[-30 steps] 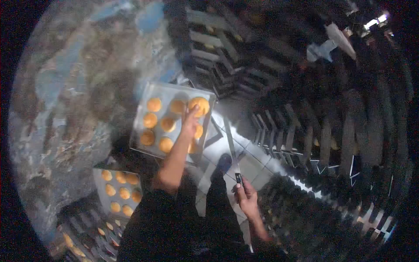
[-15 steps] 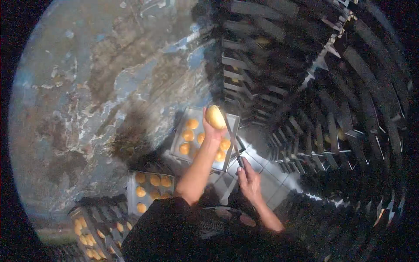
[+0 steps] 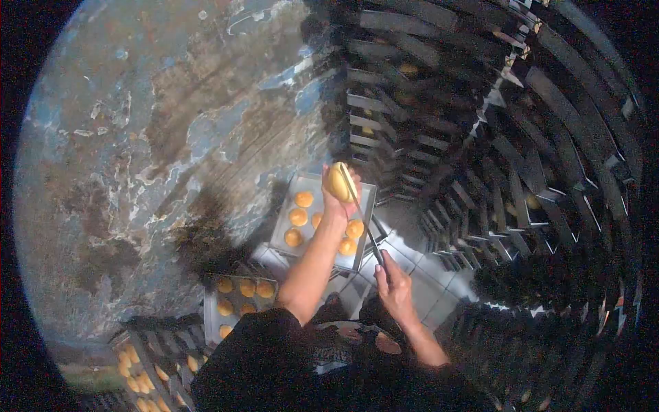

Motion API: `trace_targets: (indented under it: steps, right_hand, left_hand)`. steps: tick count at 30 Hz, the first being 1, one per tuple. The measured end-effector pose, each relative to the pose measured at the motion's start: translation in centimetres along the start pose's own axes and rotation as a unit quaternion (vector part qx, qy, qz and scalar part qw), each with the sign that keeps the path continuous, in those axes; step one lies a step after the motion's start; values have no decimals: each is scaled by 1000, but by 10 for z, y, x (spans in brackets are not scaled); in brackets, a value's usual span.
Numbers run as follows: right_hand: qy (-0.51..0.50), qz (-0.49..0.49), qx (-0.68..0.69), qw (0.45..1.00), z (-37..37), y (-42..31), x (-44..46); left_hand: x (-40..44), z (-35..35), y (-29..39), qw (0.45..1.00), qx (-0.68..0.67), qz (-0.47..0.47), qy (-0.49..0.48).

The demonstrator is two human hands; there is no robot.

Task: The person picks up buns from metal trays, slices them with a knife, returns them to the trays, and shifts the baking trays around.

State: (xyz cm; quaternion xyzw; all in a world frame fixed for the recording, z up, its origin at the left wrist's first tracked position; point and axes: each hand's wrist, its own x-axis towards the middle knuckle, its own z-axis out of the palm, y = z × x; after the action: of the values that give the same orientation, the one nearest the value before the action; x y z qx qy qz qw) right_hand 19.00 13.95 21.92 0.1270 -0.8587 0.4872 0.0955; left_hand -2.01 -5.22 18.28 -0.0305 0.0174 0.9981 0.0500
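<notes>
A golden bread roll rests in my left hand, whose fingers curl round its sides. My right hand grips the dark handle of a long knife. The blade reaches up and left, and its far end lies against the right side of the roll. I cannot tell how deep it has cut. Beneath my left hand is a metal baking tray with several round golden rolls spaced over it. My left forearm hides part of that tray.
A second tray of rolls stands lower left. Further left, a rack holds more rolls. Tall dark racks fill the right side. A stained, peeling wall rises on the left; pale floor tiles lie below.
The knife blade has shifted from just beside the roll onto its right side. Both hands stay in nearly the same places, and the view has moved slightly.
</notes>
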Motion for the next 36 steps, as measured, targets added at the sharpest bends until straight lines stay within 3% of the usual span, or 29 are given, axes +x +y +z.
trace_targets:
  steps: [4, 9, 11, 13, 15, 18, 21, 25, 28, 31, 33, 35, 36]
  right_hand:
    - [-7, 33, -8, 999, 0, -7, 18]
    - [-14, 31, -20, 999, -10, -22, 36]
    - [-22, 28, -29, 999, -12, -23, 23]
    - [-18, 33, -16, 999, -14, -30, 13]
    - [-35, 88, -16, 995, -15, -29, 21]
    - [-11, 53, -12, 998, -15, -27, 57]
    - [-35, 99, -4, 994, -24, -36, 65]
    - [-63, 95, -8, 994, -32, -34, 30]
    - [-52, 107, 0, 993, -30, -30, 29]
    - [-54, 131, -2, 990, -19, -9, 63]
    - [-51, 92, -18, 994, -18, -2, 74]
    - [-77, 141, 4, 987, -37, -29, 67]
    - [-98, 154, -11, 983, -45, -37, 55]
  left_hand:
    - [-2, -7, -14, 996, 81, -15, 39]
    - [1, -6, -18, 996, 81, -11, 43]
    - [-1, 7, -6, 992, 88, 14, 93]
    - [-3, 6, -1, 992, 109, 7, 57]
    - [-11, 7, -11, 969, 198, -3, 150]
    - [-13, 3, -29, 970, 207, -32, 124]
    - [-2, -3, -24, 973, 196, -16, 122]
    - [3, -6, -2, 973, 183, 19, 136]
    - [-7, -13, -17, 982, 161, -60, 77]
    - [-20, -2, -45, 963, 236, -28, 129]
    - [-9, -19, -42, 972, 191, -57, 128]
    - [0, -24, -28, 984, 146, -73, 78]
    - [4, -22, -20, 982, 149, -62, 98]
